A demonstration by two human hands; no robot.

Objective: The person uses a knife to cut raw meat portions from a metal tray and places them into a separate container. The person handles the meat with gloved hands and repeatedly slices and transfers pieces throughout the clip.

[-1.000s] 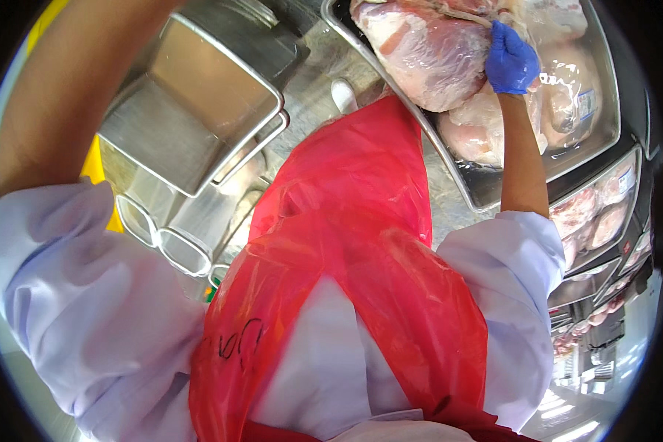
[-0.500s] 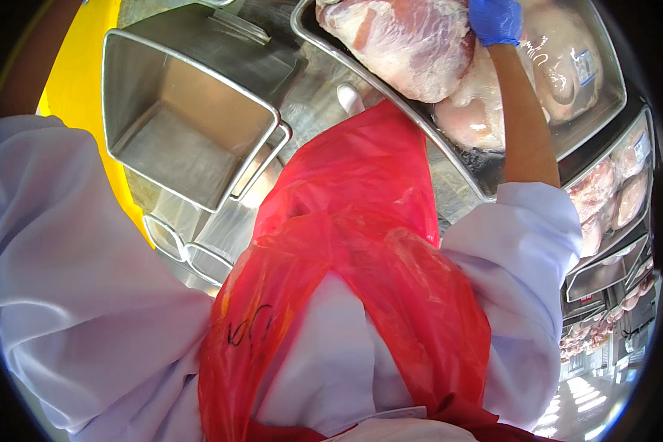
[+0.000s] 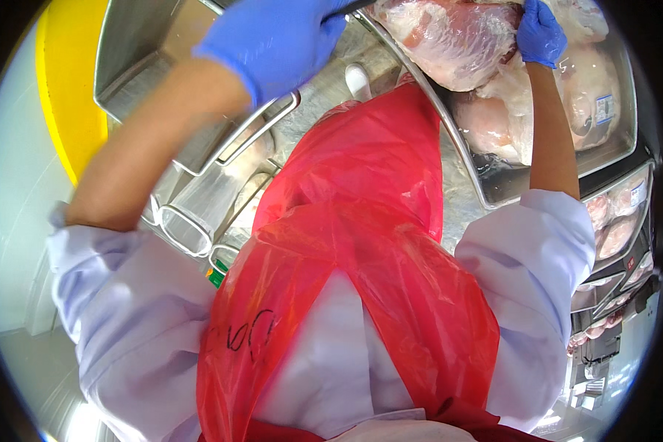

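Head view showed a large wrapped cut of raw meat point(image 3: 457, 40) lying with its long axis running from the upper left toward the lower right, its lower end resting over the rim of a steel tray point(image 3: 493, 193). That tray held several more pale, film-wrapped cuts point(image 3: 582, 96), and further trays of meat point(image 3: 619, 214) stood stacked to the right. An empty steel tub point(image 3: 136, 51) sat at the upper left. The meat looked pink and marbled with white fat under glossy plastic. The right hand point(image 3: 541, 33), in a blue glove, was clamped on the meat's upper right edge. The left hand point(image 3: 272, 40), also gloved, was closed around a thin dark handle point(image 3: 350, 9) near the meat's left end.
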